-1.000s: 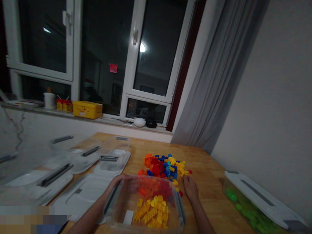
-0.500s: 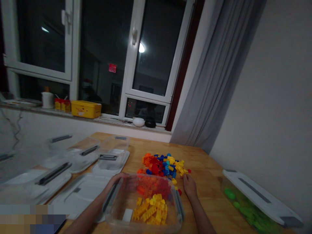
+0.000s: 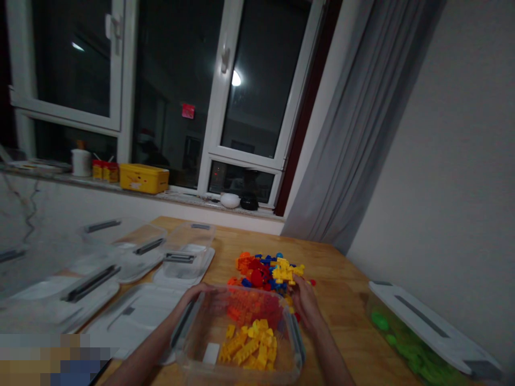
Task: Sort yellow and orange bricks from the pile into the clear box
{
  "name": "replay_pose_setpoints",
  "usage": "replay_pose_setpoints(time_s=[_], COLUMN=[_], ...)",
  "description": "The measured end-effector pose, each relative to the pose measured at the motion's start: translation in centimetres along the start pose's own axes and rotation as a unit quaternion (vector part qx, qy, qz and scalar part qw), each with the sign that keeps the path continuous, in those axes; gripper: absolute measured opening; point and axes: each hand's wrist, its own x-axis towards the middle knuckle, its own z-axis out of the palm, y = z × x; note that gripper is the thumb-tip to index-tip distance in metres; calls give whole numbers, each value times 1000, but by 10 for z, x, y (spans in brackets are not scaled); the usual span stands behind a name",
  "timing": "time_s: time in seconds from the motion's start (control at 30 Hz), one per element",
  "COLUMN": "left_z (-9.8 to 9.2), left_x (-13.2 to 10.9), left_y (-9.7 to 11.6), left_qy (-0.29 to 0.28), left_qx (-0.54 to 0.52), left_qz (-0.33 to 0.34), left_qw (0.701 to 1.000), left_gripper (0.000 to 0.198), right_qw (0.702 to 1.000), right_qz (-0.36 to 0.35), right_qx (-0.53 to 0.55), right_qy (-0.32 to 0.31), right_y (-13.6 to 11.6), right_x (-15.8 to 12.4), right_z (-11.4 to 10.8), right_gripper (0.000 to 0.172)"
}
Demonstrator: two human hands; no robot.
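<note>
A clear plastic box [image 3: 189,364] with grey side latches stands in front of me, yellow toy bricks [image 3: 253,346] heaped inside. My left hand [image 3: 203,295] grips its far left corner, fingers along the outside of the far wall. My right hand [image 3: 304,300] is just beyond the box's right far corner, closed on a cluster of yellow building bricks [image 3: 286,272] above the pile. The mixed brick pile [image 3: 257,276], orange, red and blue, lies behind the box and partly shows through its wall.
Open clear boxes [image 3: 189,241] and white lids [image 3: 137,316] cover the table's left side. On the right is a lidded box [image 3: 426,327] of green pieces. Behind the table, the windowsill holds a yellow container [image 3: 144,178] and a white bowl [image 3: 230,200].
My right hand has moved left and come up, and now holds yellow bricks raised from the pile. My left hand stays at the box, which has hardly moved.
</note>
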Motion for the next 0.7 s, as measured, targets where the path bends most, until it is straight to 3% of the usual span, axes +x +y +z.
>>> replay_pose_setpoints(time_s=[0.13, 0.33, 0.53, 0.7], left_z=[-1, 3, -5, -3], left_x=[1, -2, 1, 1], left_y=[1, 2, 1, 1], left_qy=[1, -11, -22, -5], left_qx=[16, 22, 24, 31], left_qz=[-2, 5, 0, 3], left_qw=[1000, 1000, 999, 999], left_gripper=[23, 25, 26, 28], right_qw=[992, 975, 946, 937], right_qz=[32, 78, 52, 27], right_qx=[71, 75, 52, 31], right_qy=[-95, -194, -315, -347], right_y=[-10, -20, -37, -40], right_x=[-23, -42, -47, -46], right_z=[21, 22, 19, 19], right_gripper=[39, 32, 37, 36])
